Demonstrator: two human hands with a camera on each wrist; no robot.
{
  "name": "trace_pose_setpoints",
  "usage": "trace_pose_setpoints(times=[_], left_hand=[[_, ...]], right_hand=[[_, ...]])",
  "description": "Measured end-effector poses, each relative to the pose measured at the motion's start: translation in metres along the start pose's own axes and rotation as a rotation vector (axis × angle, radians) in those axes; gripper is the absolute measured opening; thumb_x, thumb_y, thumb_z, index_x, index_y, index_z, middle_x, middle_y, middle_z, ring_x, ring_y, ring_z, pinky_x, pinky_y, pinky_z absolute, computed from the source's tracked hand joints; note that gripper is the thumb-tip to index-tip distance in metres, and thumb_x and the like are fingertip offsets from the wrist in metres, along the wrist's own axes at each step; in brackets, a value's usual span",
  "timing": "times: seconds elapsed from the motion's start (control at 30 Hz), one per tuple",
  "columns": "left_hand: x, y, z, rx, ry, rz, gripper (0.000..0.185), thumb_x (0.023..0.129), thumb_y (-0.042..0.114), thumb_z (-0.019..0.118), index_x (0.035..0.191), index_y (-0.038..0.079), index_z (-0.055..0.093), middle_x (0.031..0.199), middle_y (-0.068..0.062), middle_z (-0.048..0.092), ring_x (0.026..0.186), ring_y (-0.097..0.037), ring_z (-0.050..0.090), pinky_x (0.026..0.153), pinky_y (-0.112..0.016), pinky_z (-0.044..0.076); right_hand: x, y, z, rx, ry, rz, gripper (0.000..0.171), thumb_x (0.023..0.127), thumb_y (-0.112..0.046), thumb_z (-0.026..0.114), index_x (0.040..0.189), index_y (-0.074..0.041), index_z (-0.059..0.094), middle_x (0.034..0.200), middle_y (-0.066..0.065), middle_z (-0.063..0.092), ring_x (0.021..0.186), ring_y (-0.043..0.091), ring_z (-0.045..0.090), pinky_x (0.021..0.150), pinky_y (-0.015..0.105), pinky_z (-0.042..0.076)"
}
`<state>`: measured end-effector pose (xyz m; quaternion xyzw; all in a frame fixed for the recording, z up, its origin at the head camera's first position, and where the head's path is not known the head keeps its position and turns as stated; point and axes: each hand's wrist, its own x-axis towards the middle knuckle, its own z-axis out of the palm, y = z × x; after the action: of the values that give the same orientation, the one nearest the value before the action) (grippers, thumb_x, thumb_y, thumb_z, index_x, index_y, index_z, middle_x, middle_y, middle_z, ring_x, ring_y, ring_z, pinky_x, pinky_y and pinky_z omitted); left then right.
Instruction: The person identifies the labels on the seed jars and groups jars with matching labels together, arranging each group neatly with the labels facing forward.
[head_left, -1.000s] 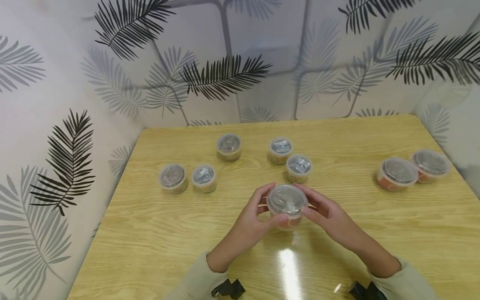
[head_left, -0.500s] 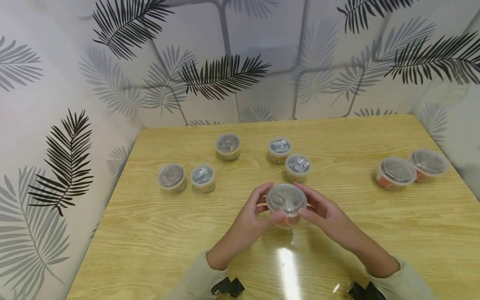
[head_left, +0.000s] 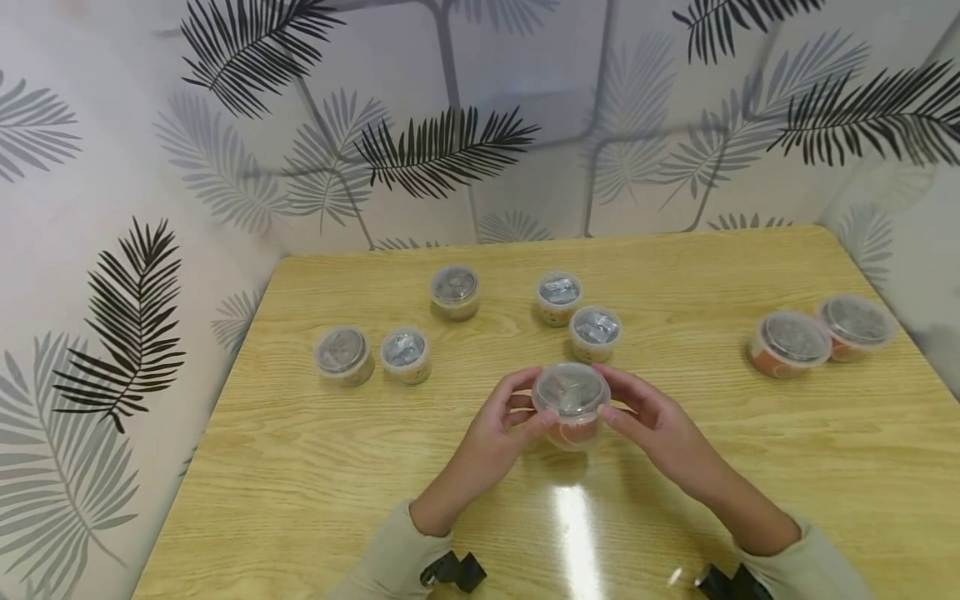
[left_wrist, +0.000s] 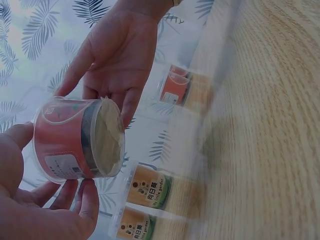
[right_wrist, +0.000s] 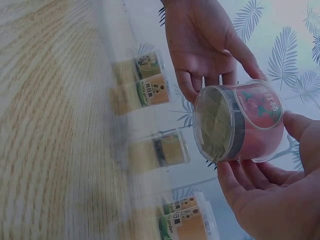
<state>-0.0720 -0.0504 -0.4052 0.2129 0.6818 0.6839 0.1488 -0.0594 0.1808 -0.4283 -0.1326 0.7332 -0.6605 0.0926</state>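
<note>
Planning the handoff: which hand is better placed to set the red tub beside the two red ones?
Right, probably. Both hands grip the tub, lifted off the table; the red pair sits on the right hand's side.

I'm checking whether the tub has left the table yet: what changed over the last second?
Both hands, left hand and right hand, have raised the red-labelled tub slightly off the table; the wrist views show its base clear of the wood. Their hold on its sides is unchanged. The seven other tubs, such as the pair at the right, stayed put.

Held cup point(head_left: 572, 404) between hands, above table point(head_left: 300, 467); two cups point(head_left: 577, 313) behind.
</note>
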Motion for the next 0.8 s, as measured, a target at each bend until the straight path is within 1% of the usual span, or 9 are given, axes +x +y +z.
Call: trace_pose_setpoints(times=[0.13, 0.27, 0.37, 0.43, 0.57, 0.67, 0.8], left_hand=[[0.0, -0.004, 0.0, -0.014, -0.019, -0.022, 0.056, 0.092, 0.011, 0.059, 0.139, -0.002, 0.03, 0.132, -0.016, 0.039, 0.115, -0.034, 0.043, 0.098, -0.044, 0.039], [0.003, -0.019, 0.0, -0.002, -0.008, -0.043, 0.061, 0.091, 0.014, 0.062, 0.141, 0.004, 0.029, 0.132, -0.012, 0.039, 0.116, -0.031, 0.042, 0.097, -0.039, 0.04], [0.004, -0.03, 0.0, 0.021, 0.004, -0.052, 0.063, 0.09, 0.018, 0.064, 0.142, 0.009, 0.029, 0.132, -0.009, 0.04, 0.116, -0.026, 0.044, 0.096, -0.036, 0.04], [0.004, -0.032, 0.002, 0.034, 0.009, -0.059, 0.065, 0.089, 0.023, 0.065, 0.142, 0.01, 0.029, 0.131, -0.008, 0.041, 0.115, -0.023, 0.045, 0.095, -0.034, 0.041], [0.003, -0.033, 0.004, 0.044, 0.007, -0.074, 0.07, 0.088, 0.03, 0.066, 0.143, 0.01, 0.028, 0.13, -0.006, 0.042, 0.115, -0.019, 0.045, 0.095, -0.034, 0.041], [0.003, -0.033, 0.004, 0.041, 0.008, -0.085, 0.071, 0.088, 0.031, 0.065, 0.144, 0.011, 0.028, 0.13, -0.005, 0.043, 0.115, -0.018, 0.045, 0.095, -0.034, 0.041], [0.002, -0.033, 0.004, 0.046, 0.012, -0.086, 0.07, 0.087, 0.031, 0.066, 0.143, 0.014, 0.029, 0.13, -0.003, 0.042, 0.115, -0.018, 0.044, 0.095, -0.034, 0.041]], right_hand=[[0.001, 0.002, 0.001, 0.014, -0.008, -0.007, 0.049, 0.095, -0.012, 0.054, 0.141, -0.007, 0.037, 0.132, 0.013, 0.047, 0.12, 0.026, 0.045, 0.091, 0.027, 0.046], [0.002, 0.004, 0.003, 0.037, -0.024, -0.017, 0.051, 0.095, -0.01, 0.055, 0.142, -0.005, 0.035, 0.133, 0.014, 0.044, 0.12, 0.025, 0.044, 0.092, 0.026, 0.045], [0.003, 0.005, 0.004, 0.037, -0.022, -0.018, 0.052, 0.094, -0.009, 0.055, 0.142, -0.004, 0.034, 0.134, 0.015, 0.043, 0.121, 0.023, 0.044, 0.093, 0.026, 0.044], [0.003, 0.005, 0.005, 0.039, -0.028, -0.011, 0.053, 0.094, -0.009, 0.055, 0.142, -0.005, 0.033, 0.135, 0.014, 0.042, 0.122, 0.022, 0.043, 0.094, 0.025, 0.043], [0.002, 0.004, 0.007, 0.051, -0.044, 0.004, 0.056, 0.094, -0.009, 0.056, 0.144, -0.007, 0.03, 0.137, 0.013, 0.041, 0.124, 0.022, 0.042, 0.096, 0.025, 0.041], [0.002, 0.004, 0.008, 0.055, -0.049, 0.004, 0.056, 0.094, -0.009, 0.056, 0.144, -0.008, 0.03, 0.138, 0.013, 0.04, 0.125, 0.022, 0.041, 0.096, 0.025, 0.041], [0.001, 0.006, 0.008, 0.055, -0.052, -0.005, 0.058, 0.094, -0.008, 0.056, 0.144, -0.005, 0.028, 0.138, 0.014, 0.04, 0.125, 0.021, 0.041, 0.096, 0.026, 0.041]])
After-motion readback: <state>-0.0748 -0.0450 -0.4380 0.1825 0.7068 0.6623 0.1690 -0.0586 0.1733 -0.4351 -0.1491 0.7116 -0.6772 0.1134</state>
